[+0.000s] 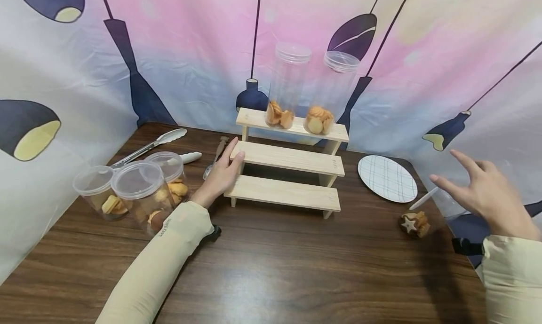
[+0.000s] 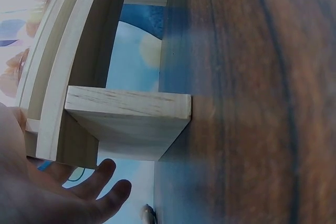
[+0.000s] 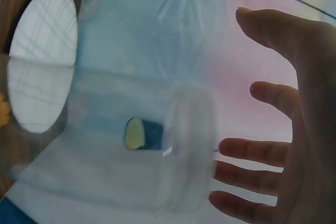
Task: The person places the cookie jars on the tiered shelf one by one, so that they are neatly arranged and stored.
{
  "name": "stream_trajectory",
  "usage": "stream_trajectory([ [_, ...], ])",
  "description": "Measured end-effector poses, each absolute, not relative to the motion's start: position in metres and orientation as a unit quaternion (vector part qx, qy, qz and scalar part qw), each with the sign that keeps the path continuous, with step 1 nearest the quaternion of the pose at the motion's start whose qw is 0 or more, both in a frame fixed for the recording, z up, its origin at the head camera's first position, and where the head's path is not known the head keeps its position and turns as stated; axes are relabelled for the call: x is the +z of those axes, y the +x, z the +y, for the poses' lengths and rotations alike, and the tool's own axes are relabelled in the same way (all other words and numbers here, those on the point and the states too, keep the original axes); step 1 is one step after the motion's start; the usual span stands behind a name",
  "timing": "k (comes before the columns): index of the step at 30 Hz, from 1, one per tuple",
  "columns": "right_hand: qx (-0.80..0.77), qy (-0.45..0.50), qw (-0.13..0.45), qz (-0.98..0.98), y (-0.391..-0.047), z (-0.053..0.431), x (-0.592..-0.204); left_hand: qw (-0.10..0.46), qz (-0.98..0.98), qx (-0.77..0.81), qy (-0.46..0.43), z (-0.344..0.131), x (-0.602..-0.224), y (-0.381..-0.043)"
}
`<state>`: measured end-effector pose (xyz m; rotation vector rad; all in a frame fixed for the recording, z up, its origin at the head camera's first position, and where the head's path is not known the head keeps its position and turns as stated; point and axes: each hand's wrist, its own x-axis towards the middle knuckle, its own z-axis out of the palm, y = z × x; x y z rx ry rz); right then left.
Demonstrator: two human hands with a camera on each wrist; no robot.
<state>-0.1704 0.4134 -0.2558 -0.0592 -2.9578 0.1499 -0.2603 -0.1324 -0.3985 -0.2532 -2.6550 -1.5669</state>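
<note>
A light wooden three-step stand sits on the table. My left hand touches its left end at the middle step, thumb at the step's edge. In the left wrist view, loosely bent fingers extend past the end of the stand's step. On the top step are two tall clear jars of cookies. My right hand hovers at the right, fingers apart. In the right wrist view, a lidded clear jar lies close to its fingertips; cookies show at its base.
Several clear jars with cookies stand at the left. Behind them are metal tongs and a utensil with a wooden handle. A white checked plate lies right of the stand, near a white handle. Printed cloth hangs behind.
</note>
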Motion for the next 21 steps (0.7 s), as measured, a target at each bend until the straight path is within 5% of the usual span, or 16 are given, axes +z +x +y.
stream_trajectory([
  [21,0.062,-0.042,0.067,-0.995,-0.158,0.432,-0.288,0.017,-0.859,-0.506,-0.08,-0.134,-0.398,-0.26],
])
